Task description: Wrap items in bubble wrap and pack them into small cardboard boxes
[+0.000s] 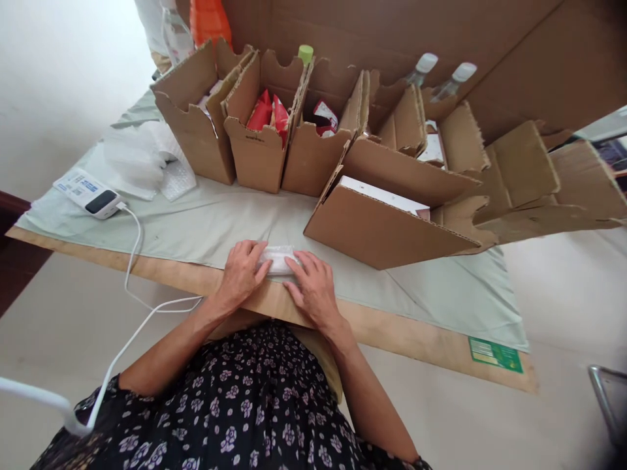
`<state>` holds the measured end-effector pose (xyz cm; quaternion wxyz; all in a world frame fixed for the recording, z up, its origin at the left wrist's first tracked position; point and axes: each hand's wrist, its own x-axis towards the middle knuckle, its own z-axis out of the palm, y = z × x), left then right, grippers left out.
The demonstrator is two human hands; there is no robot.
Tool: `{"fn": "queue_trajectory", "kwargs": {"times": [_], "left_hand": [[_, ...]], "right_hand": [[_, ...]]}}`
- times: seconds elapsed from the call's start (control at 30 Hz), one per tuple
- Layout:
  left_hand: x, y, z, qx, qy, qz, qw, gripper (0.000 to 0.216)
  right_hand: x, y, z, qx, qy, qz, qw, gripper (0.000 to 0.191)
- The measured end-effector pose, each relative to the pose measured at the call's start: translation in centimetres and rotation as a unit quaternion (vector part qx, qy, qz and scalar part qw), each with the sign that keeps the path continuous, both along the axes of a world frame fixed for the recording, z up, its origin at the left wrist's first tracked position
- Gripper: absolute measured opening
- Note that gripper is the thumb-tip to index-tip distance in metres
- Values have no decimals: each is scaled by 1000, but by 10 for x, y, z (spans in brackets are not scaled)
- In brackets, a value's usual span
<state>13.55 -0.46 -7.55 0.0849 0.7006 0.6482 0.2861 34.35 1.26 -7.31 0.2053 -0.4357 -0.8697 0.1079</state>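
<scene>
A small, flat bundle of clear bubble wrap (277, 262) lies at the front edge of the cloth-covered table, its contents too pale and blurred to tell. My left hand (241, 273) holds its left end, fingers bent over the far side and the thumb on the near side. At the right end, my right hand (315, 284) grips it the same way, with the thumb low and close to the table edge. Parts of both ends are hidden beneath my fingers.
Cardboard bins (257, 156) stand in a row at the back, some with red packets (268, 116). A nearer cardboard bin (386, 225) holds a white box (379, 196). Loose bubble wrap (179, 179) and a power bank (101, 203) with a white cable (131, 251) lie left.
</scene>
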Motion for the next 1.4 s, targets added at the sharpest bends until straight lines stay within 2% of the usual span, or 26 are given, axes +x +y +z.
{"fn": "queue_trajectory", "kwargs": {"times": [0.1, 0.17, 0.27, 0.33, 0.4, 0.47, 0.53, 0.57, 0.63, 0.7, 0.77, 0.83, 0.9, 0.97, 1.03, 1.1, 1.2, 1.4], "left_hand": [[-3, -15, 9, 23, -109, 46, 993, 27], [-3, -28, 17, -48, -225, 54, 972, 26], [0, -39, 24, -203, -416, 32, 886, 41], [4, -37, 27, -235, -504, 11, 831, 52], [10, -32, 28, -232, -549, -1, 803, 53], [18, -28, 27, -228, -572, -1, 788, 50], [28, -25, 25, -223, -585, 5, 780, 48], [34, -24, 25, -218, -588, 7, 779, 47], [45, -21, 29, -212, -576, -11, 789, 46], [55, -15, 42, -197, -542, -69, 814, 46], [62, -3, 64, -133, -490, -144, 849, 48], [70, 15, 91, -21, -406, -197, 892, 46], [80, 39, 114, 92, -269, -213, 935, 40], [92, 64, 127, 177, -137, -199, 954, 37], [104, 85, 126, 211, -60, -177, 959, 33], [112, 98, 118, 218, -38, -162, 962, 27], [115, 103, 106, 227, -49, -155, 960, 22], [111, 100, 106, 239, -48, -166, 955, 17]], "right_hand": [[-8, 13, -5, -16, -1, -18, 1000, 36], [-11, 14, -3, -25, 34, -47, 998, 32], [-9, 1, 8, -48, 107, -61, 991, 29], [-5, -14, 17, -105, 165, -44, 980, 27], [-1, -28, 23, -207, 232, -29, 950, 25], [5, -37, 24, -300, 316, -47, 899, 26], [12, -43, 21, -339, 401, -78, 848, 37], [16, -44, 20, -338, 434, -94, 830, 47], [26, -47, 22, -313, 465, -122, 819, 55], [41, -48, 34, -268, 470, -149, 828, 44], [63, -45, 60, -195, 463, -171, 848, 31], [91, -36, 95, -89, 442, -188, 872, 27], [119, -18, 132, 57, 390, -225, 891, 27], [143, 9, 163, 186, 283, -266, 903, 28], [160, 40, 181, 235, 129, -285, 920, 27], [168, 66, 188, 224, -40, -285, 931, 22], [166, 85, 194, 211, -224, -268, 913, 18], [147, 89, 224, 235, -320, -266, 878, 16]]}}
